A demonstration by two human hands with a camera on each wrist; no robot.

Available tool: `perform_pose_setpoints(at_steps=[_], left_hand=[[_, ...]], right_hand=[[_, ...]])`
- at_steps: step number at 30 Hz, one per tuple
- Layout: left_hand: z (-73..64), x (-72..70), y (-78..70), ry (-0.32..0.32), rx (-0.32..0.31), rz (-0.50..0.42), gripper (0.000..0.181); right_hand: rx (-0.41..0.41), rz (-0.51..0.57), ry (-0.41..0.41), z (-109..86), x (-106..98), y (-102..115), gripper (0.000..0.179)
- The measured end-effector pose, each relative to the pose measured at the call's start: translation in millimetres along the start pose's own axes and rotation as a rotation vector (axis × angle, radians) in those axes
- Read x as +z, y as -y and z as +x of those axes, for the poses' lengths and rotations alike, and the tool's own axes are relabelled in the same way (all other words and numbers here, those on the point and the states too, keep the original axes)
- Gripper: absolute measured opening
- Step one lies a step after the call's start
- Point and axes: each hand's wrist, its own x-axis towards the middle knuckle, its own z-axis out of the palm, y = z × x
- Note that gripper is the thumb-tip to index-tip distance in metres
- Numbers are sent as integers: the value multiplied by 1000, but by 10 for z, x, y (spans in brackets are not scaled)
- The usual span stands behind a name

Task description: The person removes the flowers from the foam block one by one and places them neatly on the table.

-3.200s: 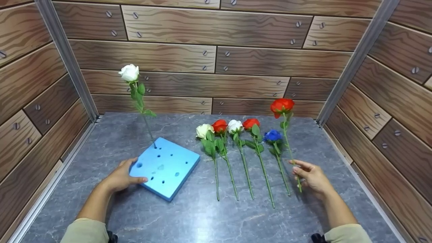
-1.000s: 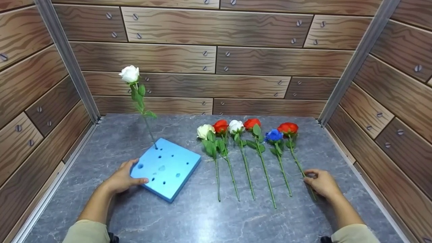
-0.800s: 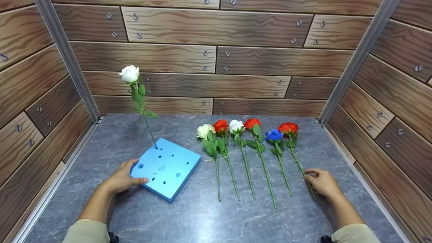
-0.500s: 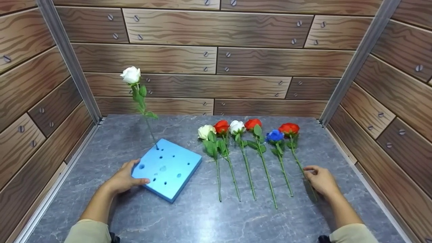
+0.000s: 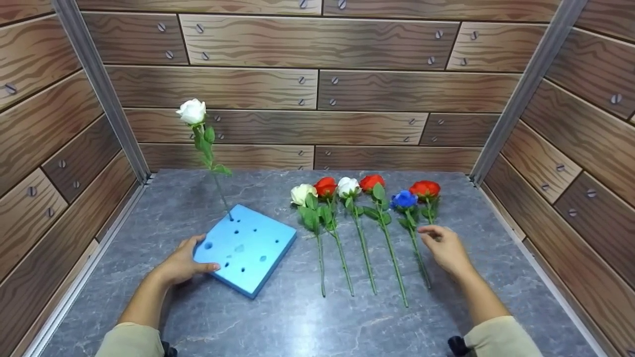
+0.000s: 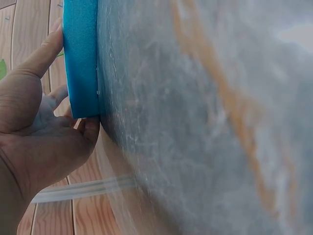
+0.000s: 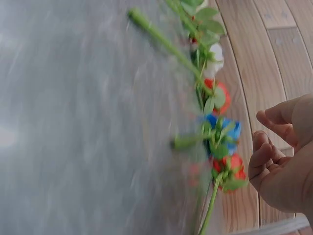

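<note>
My left hand [image 5: 179, 263] grips the left corner of a blue foam block [image 5: 245, 250], thumb on the top face and fingers along the side. Several holes dot the block's top. A white rose [image 5: 192, 111] stands in a hole near its far corner, leaning left. My right hand [image 5: 449, 250] is raised above the table, fingers loosely bent with nothing between them. It hovers beside the stem of the blue rose [image 5: 404, 199] and covers the lower stem of the rightmost red rose [image 5: 425, 188]. Both of these roses lie on the table.
Left of the blue rose lie a cream rose [image 5: 303, 194], a red rose [image 5: 325, 187], a white rose [image 5: 349, 187] and another red rose [image 5: 372, 183], stems toward me. Wood-patterned walls [image 5: 248, 89] enclose the grey marbled table [image 5: 297, 332] at the back and sides.
My right hand laid the rightmost red rose on the table, let go of its stem and moved up and left toward the blue rose. My left hand and the foam block stayed put.
</note>
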Motion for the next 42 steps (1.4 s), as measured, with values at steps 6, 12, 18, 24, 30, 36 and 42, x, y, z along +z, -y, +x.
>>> perform_pose_setpoints(at_steps=[6, 12, 18, 24, 30, 36, 42], left_hand=[[31, -6, 11, -3, 17, 0, 114], [28, -7, 19, -4, 26, 4, 114], [36, 1, 29, -10, 41, 0, 113], [30, 2, 31, -9, 30, 0, 113], [29, -2, 10, -11, 17, 2, 113], [30, 6, 4, -8, 24, 7, 111], [22, 1, 26, -10, 27, 13, 112]], right_hand=[[-77, 87, 7, 99, 233, 336, 22], [-92, 146, 109, 140, 487, 593, 23], [-85, 161, 138, 162, 702, 766, 23], [-90, 173, 172, 189, 883, 877, 21], [-125, 222, 181, 208, 1054, 1017, 25], [-152, 232, 202, 216, 1181, 1229, 27], [-145, 296, 279, 250, 1284, 1440, 32]])
